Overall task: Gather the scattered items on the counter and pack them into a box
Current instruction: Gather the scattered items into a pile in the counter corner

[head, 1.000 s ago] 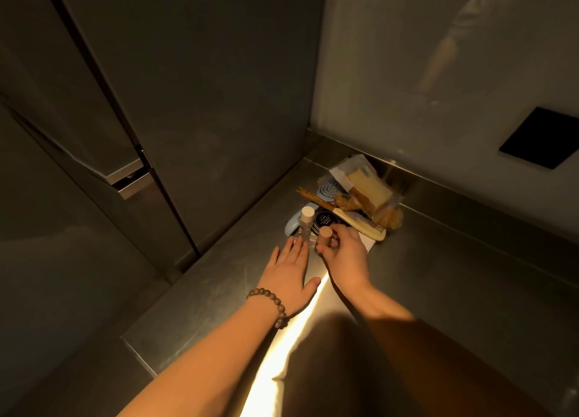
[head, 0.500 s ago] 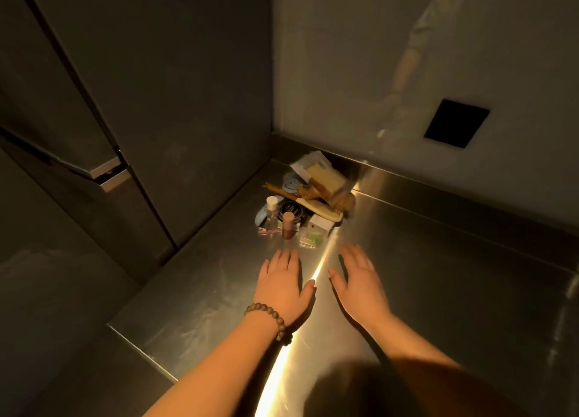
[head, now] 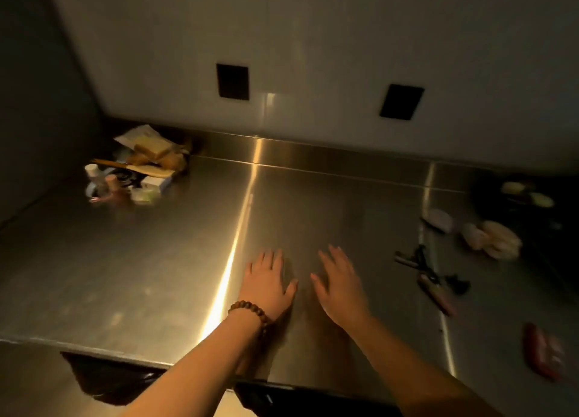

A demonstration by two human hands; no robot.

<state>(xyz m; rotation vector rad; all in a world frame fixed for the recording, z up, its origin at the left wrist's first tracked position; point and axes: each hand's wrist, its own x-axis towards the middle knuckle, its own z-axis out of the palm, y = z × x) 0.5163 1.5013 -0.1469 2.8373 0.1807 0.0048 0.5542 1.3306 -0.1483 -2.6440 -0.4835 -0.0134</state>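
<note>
Steel counter, pale wall.

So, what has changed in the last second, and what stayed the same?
The right hand let go of the small capped bottle and drew back from the pile. The left hand drew back too. Both are now open over the counter. The pile stayed in its corner.

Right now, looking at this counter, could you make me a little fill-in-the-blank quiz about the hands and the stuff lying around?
1. The beaded bracelet sits on the ____ wrist.
2. Both hands, the left hand and the right hand, hold ____.
3. The pile of items lies in the far ____ corner of the counter.
4. On the wall there are ____ dark rectangles.

Missing words: left; nothing; left; two
</note>
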